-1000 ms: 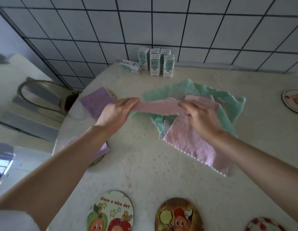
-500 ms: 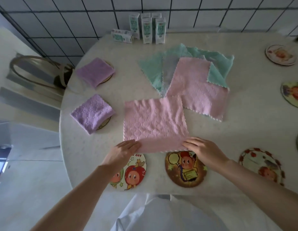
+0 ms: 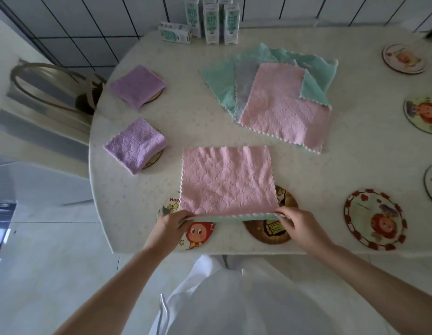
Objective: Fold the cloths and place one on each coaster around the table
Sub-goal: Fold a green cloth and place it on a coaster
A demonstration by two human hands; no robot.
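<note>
We've got the pink cloth [image 3: 227, 180] flat on the table [image 3: 306, 165], stretching straight away from us. Left hand [image 3: 170, 228] & right hand [image 3: 303, 229] each pinch a near corner, fingers closed on the hem, both equally close; fold prob goes near edge to far edge.

Head-worn camera looks steeply down, close over the table [image 3: 234, 131] edge.

Left hand [image 3: 172, 224] and right hand [image 3: 300, 227] pinch the pink cloth's [image 3: 227, 180] near corners.
</note>
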